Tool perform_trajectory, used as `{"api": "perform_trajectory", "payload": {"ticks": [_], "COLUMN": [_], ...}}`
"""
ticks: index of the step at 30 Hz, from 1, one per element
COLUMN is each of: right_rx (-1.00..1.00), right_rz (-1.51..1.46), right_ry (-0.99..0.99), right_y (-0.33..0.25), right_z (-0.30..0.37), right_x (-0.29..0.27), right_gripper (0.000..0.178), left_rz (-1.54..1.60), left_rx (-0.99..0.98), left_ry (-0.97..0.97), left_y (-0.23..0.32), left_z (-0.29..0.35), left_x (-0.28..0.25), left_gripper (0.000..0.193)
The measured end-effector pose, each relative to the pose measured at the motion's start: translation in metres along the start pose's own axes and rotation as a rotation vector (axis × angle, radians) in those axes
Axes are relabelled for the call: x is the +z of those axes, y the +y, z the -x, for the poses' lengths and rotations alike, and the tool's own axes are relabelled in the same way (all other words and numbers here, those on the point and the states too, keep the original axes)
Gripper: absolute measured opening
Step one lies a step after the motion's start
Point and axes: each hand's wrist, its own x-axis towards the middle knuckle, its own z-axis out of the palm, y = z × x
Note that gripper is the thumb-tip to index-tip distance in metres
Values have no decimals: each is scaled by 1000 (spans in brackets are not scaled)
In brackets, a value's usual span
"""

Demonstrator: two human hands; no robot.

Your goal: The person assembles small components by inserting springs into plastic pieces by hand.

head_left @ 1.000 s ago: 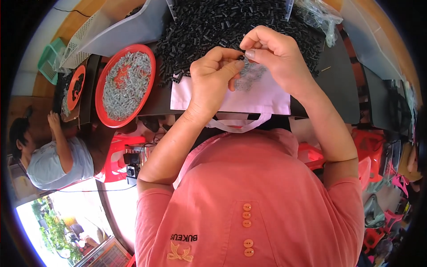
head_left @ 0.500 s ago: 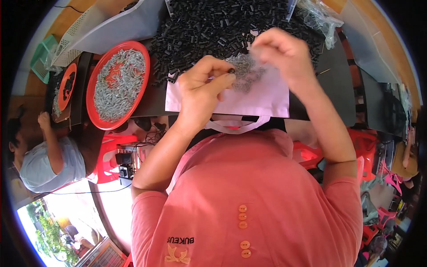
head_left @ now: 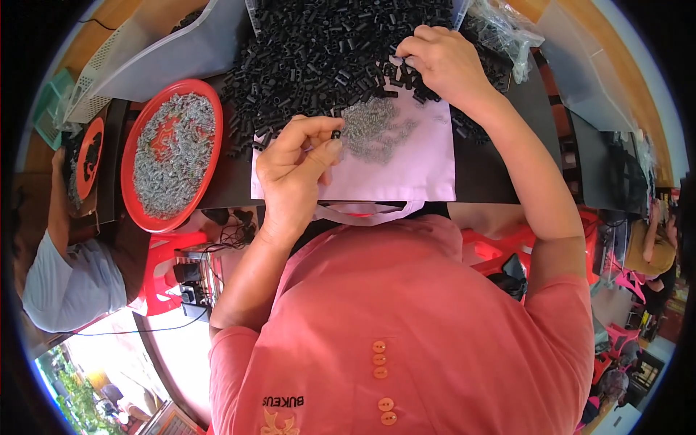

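Note:
My left hand [head_left: 293,163] is closed in a pinch around a small black plastic tube [head_left: 336,134], held over the left part of a pale pink cloth bag [head_left: 428,177]. Beside its fingertips, a loose heap of small silver wire pieces, apparently springs [head_left: 373,127], lies on the bag. My right hand [head_left: 449,65] has its fingers drawn together at the near edge of a large pile of black plastic tubes [head_left: 326,58]. What its fingertips pinch, if anything, is too small to make out.
A red round tray [head_left: 130,188] of silver pieces stands at the left on the dark table [head_left: 533,130]. Clear plastic bins [head_left: 174,54] and a crumpled plastic bag [head_left: 507,36] lie around the pile. Another person [head_left: 76,272] sits at the far left.
My right hand has moved up and away from the springs to the edge of the black pile. My left hand still holds the black tube. The whole view has shifted slightly.

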Motion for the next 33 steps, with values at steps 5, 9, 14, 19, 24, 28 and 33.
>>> {"api": "perform_trajectory", "payload": {"ticks": [5, 9, 14, 19, 24, 28, 33], "right_rx": [-25, -57, -85, -62, -45, 8, 27], "right_rz": [-46, -119, 118, 121, 12, 49, 98], "right_ry": [-77, -108, -160, -112, -61, -147, -176], "right_y": [-6, -12, -10, -11, -15, -12, -8], "right_z": [-4, 0, 6, -1, -9, -7, -5], "right_x": [-12, -18, -13, -12, 2, 2, -4], "right_gripper": [16, 18, 18, 11, 11, 12, 15], "left_rz": [6, 11, 2, -25, -48, -50, -66], "left_rx": [-14, 1, -14, 9, 12, 42, 50], "left_ry": [0, 5, 6, 9, 2, 0, 3], "left_y": [-1, -1, 0, 0, -1, -4, -4], "left_z": [2, 2, 1, 3, 3, 3, 2], "left_x": [-2, -1, 0, 1, 0, -1, -2], "left_gripper": [21, 21, 21, 20, 20, 21, 22]}}
